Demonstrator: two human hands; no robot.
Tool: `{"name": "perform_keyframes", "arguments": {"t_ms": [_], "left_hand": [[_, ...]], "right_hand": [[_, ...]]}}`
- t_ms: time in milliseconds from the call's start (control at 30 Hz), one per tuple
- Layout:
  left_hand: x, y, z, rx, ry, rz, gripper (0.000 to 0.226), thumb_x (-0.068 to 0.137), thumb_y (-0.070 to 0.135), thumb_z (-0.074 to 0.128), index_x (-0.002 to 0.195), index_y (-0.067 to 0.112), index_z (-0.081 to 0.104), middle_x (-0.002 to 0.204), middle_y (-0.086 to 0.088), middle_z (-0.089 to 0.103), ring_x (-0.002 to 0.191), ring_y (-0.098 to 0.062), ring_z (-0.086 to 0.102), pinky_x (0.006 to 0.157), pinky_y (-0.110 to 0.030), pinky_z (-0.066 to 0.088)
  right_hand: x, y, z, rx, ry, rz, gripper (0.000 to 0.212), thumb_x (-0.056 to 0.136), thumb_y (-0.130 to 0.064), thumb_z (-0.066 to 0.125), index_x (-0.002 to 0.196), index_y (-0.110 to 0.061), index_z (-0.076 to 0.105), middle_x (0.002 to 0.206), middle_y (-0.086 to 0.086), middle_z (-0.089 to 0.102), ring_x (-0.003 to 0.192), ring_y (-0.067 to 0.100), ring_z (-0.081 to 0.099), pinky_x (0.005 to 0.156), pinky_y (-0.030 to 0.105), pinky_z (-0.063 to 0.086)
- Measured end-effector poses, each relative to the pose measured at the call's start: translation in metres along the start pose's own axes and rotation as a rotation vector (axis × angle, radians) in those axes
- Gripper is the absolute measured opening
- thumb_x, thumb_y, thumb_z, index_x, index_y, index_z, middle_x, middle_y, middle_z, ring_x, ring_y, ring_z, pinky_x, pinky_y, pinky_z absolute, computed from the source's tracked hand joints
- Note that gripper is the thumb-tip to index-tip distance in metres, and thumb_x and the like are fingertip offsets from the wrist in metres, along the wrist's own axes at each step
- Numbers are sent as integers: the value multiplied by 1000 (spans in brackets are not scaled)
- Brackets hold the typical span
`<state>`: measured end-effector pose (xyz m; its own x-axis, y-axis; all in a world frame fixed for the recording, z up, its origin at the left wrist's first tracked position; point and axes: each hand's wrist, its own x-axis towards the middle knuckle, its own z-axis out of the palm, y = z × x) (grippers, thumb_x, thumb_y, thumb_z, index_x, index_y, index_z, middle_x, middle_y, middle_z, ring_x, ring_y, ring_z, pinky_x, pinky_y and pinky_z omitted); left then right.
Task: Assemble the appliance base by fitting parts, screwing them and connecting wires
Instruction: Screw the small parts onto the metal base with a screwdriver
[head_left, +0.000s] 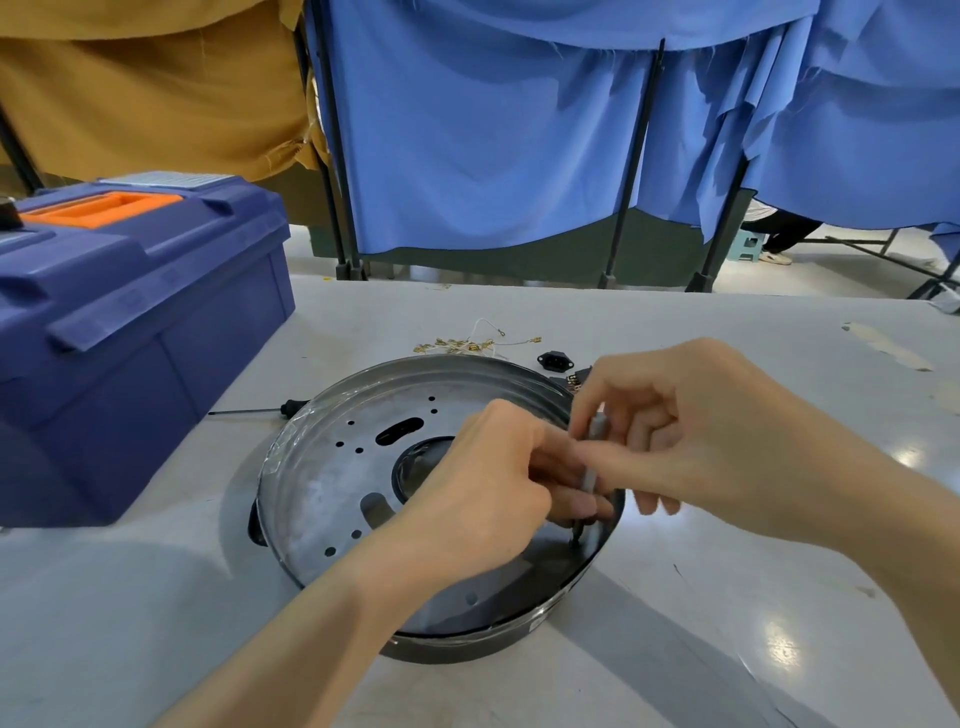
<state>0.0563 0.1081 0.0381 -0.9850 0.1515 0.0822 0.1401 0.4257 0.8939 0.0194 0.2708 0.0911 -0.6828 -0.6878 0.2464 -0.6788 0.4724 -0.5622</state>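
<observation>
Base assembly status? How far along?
Done: perforated plate sits in the base. In hand: right hand holds a screwdriver upright near the right rim, left hand pinching it low, apparently screwing the plate down. Left: power socket and brass terminals lie loose on the table, unwired.

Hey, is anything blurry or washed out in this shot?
Head view: the grey tool in the right hand is motion-blurred; light glare spots the table at right; the wide lens warps the toolbox at left; the near side of the metal base lies in shadow.
</observation>
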Motion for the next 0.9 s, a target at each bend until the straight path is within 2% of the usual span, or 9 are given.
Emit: {"name": "perform_keyframes", "arguments": {"t_ms": [67, 167, 267, 367, 433, 533, 667, 767, 900], "left_hand": [[0, 1, 1, 17, 2, 18, 16, 70, 13, 85, 81, 13, 74, 74, -1, 74, 71, -12, 69, 76, -33, 58], [0, 2, 5, 83, 33, 41, 22, 64, 20, 89, 72, 12, 70, 63, 3, 67, 55, -7, 58, 55, -23, 49], [2, -2, 5, 74, 23, 20, 13, 73, 1, 80, 75, 10, 71, 69, -1, 72, 65, -3, 68, 70, -30, 57], [2, -2, 1, 18, 32, -5, 19, 76, -5, 74, 86, 11, 70, 79, -4, 76, 84, -14, 73, 86, -41, 57], [1, -1, 0, 24, 29, -14, 24, 77, -6, 72, 88, 16, 71, 80, 0, 76, 84, -9, 73, 86, -36, 57], [-1, 1, 1, 6, 25, -43, 31, 77, -14, 64, 81, 16, 71, 78, -1, 76, 81, -8, 73, 84, -33, 59], [0, 2, 0, -41, -41, -51, 23, 80, -11, 67, 90, 9, 72, 85, -4, 76, 89, -12, 72, 92, -36, 55], [0, 4, 1, -42, -29, -15, 18, 73, 6, 82, 86, 13, 72, 77, 1, 74, 77, -8, 70, 80, -26, 55], [-1, 4, 4, 51, 61, 10, 23, 66, 21, 88, 77, 10, 71, 72, -7, 69, 65, -23, 61, 69, -38, 52]], "right_hand": [[0, 1, 1, 49, -5, 11, 16, 82, -21, 75, 73, -19, 62, 47, 1, 64, 37, 12, 60, 43, 13, 45], [-1, -2, 4, 57, 18, 60, 33, 74, -39, 77, 65, -15, 57, 43, 1, 62, 30, 14, 56, 37, 19, 45], [-1, -3, 4, -22, 21, 64, 41, 69, -51, 76, 64, -15, 57, 48, -2, 63, 32, 14, 55, 35, 26, 44], [0, -1, 4, 39, -9, 19, 20, 77, -31, 78, 73, -18, 64, 56, 2, 66, 42, 15, 62, 41, 17, 45], [0, -1, 7, 42, -16, 10, 17, 78, -25, 76, 70, -19, 62, 55, 0, 66, 43, 12, 61, 44, 17, 48], [1, -1, 10, -62, 106, 32, 32, 67, -45, 78, 68, -25, 53, 59, -12, 64, 46, 5, 56, 44, 17, 43], [2, -1, 11, 63, 106, 14, 15, 81, -38, 67, 84, -25, 59, 55, 1, 65, 40, 13, 60, 42, 21, 48], [3, 0, 11, 77, 88, 17, 13, 84, -30, 64, 78, -19, 59, 49, 3, 63, 37, 17, 60, 42, 21, 48], [2, -1, 9, 27, 110, 41, 25, 82, -32, 66, 66, -15, 56, 42, -2, 59, 29, 10, 50, 34, 17, 40]]}}
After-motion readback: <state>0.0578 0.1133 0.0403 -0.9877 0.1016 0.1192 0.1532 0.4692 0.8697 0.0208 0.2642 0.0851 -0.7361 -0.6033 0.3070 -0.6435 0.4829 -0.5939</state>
